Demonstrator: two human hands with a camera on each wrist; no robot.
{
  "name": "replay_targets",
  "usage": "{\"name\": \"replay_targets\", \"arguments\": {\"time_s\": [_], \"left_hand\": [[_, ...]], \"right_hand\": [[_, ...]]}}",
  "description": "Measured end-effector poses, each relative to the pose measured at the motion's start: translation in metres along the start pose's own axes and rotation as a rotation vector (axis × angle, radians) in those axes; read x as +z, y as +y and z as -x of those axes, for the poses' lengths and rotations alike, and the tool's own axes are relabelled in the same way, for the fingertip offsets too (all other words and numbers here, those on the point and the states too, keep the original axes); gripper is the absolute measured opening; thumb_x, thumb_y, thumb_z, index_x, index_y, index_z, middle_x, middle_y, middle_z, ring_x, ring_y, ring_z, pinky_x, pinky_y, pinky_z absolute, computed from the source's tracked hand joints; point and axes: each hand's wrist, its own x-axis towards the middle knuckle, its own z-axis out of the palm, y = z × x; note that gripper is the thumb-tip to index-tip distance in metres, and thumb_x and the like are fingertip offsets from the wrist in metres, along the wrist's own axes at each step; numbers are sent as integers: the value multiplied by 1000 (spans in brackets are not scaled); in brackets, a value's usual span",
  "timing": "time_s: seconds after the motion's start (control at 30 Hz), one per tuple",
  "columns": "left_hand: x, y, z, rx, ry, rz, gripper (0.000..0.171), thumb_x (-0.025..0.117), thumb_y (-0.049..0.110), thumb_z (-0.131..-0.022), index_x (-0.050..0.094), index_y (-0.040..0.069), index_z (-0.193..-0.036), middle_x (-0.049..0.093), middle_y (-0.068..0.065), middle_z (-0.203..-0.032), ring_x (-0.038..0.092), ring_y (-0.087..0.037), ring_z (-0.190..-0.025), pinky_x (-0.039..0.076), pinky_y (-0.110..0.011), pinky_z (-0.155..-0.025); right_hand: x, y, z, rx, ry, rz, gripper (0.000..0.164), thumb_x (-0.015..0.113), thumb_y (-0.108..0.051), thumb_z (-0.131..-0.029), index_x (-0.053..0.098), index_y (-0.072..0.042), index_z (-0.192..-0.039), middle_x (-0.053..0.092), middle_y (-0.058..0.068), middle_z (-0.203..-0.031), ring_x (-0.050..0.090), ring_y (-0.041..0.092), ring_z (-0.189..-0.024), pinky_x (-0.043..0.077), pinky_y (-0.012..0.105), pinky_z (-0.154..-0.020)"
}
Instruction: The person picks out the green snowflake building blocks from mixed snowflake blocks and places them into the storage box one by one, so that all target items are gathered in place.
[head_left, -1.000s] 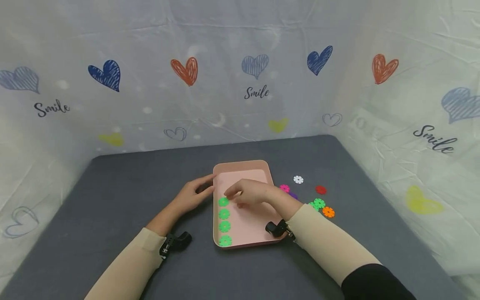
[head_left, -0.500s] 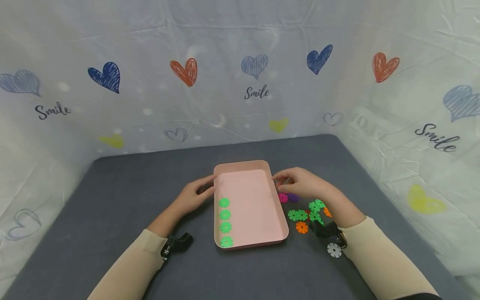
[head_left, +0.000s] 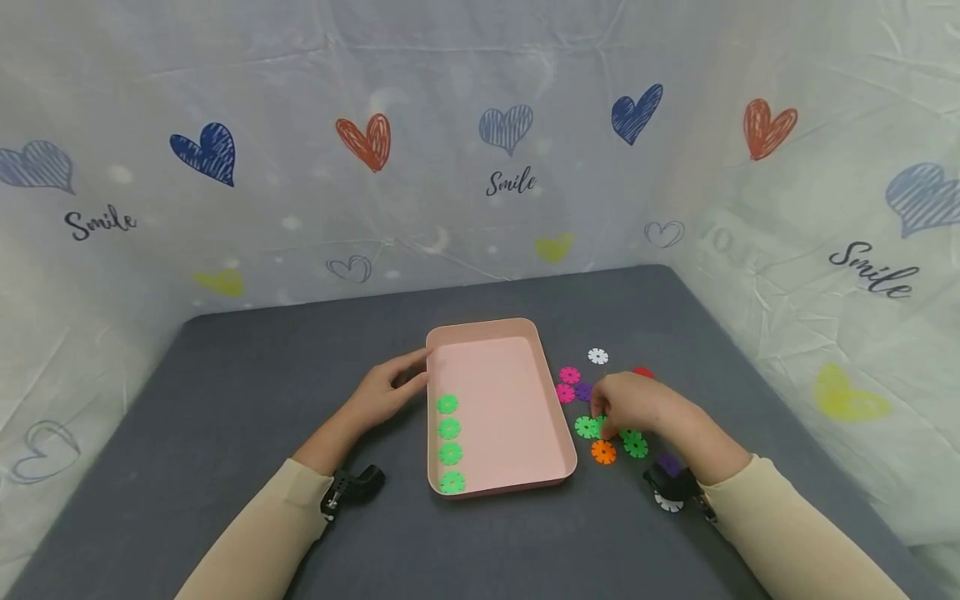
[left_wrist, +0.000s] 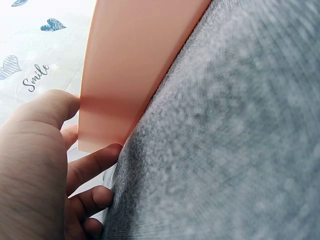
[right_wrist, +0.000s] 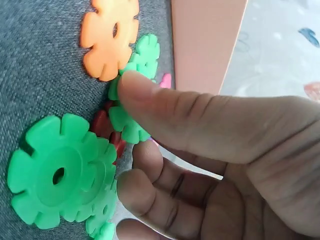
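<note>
A pink tray [head_left: 510, 408] lies on the dark table. My left hand [head_left: 381, 394] touches its left side, fingers extended; in the left wrist view a thumb and fingertips meet the tray wall [left_wrist: 132, 60]. Several green flower-shaped discs [head_left: 450, 428] form a column along the tray's left inside edge. Right of the tray, my right hand [head_left: 637, 402] reaches into the loose discs. Its thumb and fingers pinch a green flower-shaped disc [right_wrist: 131, 127], seen tilted in the right wrist view. Another green disc [head_left: 585, 427] lies just left of it.
Around my right hand lie an orange disc [head_left: 603, 452], pink discs [head_left: 569, 375], a purple disc [head_left: 583, 392] and a white disc [head_left: 597, 356]. More green discs [right_wrist: 57, 172] and a red disc [right_wrist: 102, 125] are close to the fingers. A patterned curtain [head_left: 442, 200] backs the table.
My right hand has left the tray's inside, passed its right rim, and come down among the loose discs, where it takes hold of a green one. My left hand stays at the tray's side.
</note>
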Motion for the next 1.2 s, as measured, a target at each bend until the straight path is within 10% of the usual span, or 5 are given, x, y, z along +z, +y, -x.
{"name": "replay_targets", "arguments": {"time_s": [0.13,0.4,0.77,0.97,1.2], "left_hand": [[0,0,0,10,-2,6,50,64,32,-104,55,18,-151,67,-9,-131,60,-24,-97,46,-47,-89],[-1,1,-1,29,1,-6,50,65,30,-104,55,16,-151,69,-10,-129,58,-20,-90,45,-44,-84],[-3,0,1,42,15,-16,50,65,32,-104,56,16,-150,70,-8,-122,53,-16,-77,44,-40,-77],[-2,1,1,32,7,-13,49,65,30,-104,57,14,-150,70,-8,-122,55,-16,-79,45,-40,-76],[-1,1,-1,54,12,5,48,67,27,-103,58,13,-148,71,-8,-123,58,-17,-82,47,-40,-77]], "right_hand": [[-10,2,0,-14,-2,-77,19,83,-7,-83,65,-10,-77,56,-1,-64,54,15,-58,45,32,-58],[-38,-18,-8,-34,16,-451,35,70,-6,-98,66,0,-132,70,13,-92,72,34,-84,59,46,-79],[-39,-83,-54,-119,-5,-697,42,63,4,-99,59,5,-141,61,18,-139,72,22,-105,55,37,-91],[-24,-112,-89,-118,-14,-670,42,65,8,-97,60,7,-139,67,20,-125,73,23,-99,55,41,-93],[8,-129,-123,-130,40,-365,29,75,0,-92,74,2,-121,73,6,-88,63,13,-68,51,25,-66]]}}
